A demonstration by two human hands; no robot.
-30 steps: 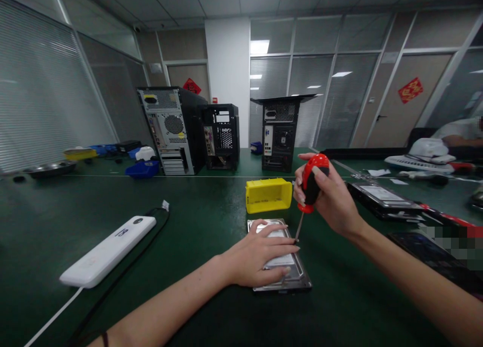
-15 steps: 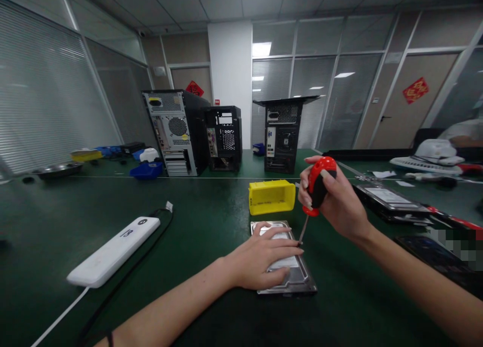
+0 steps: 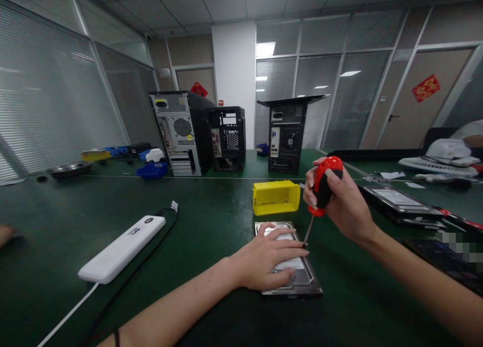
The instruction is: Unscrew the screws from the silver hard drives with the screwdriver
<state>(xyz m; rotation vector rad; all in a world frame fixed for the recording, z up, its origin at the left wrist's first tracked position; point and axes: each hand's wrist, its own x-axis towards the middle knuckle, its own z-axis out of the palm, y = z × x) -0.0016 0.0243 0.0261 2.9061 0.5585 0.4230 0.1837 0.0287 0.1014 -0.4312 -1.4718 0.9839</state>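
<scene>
A silver hard drive (image 3: 307, 281) lies flat on the green table in front of me. Across its top rests my left hand (image 3: 269, 259), fingers spread and covering much of the label. My right hand (image 3: 339, 196) is wrapped round the red and black handle of a screwdriver (image 3: 325, 183). The screwdriver leans slightly, its shaft pointing down to the drive's right edge, beside my left fingertips. What the tip touches is too small to make out. Just behind the drive stands a yellow plastic bin (image 3: 276, 198), apart from both hands.
A white power strip (image 3: 123, 249) with its cables lies at left. Computer cases (image 3: 181, 130) stand at the back, near a blue bin (image 3: 152, 170). More hard drives (image 3: 400, 201) are stacked at right, by a white cap (image 3: 447, 153). Another person's hand (image 3: 5, 234) shows at the left edge.
The whole view has shifted slightly, so things sit a little further right. My hands keep the same hold on drive and screwdriver. Another person's hand has come in at the left edge.
</scene>
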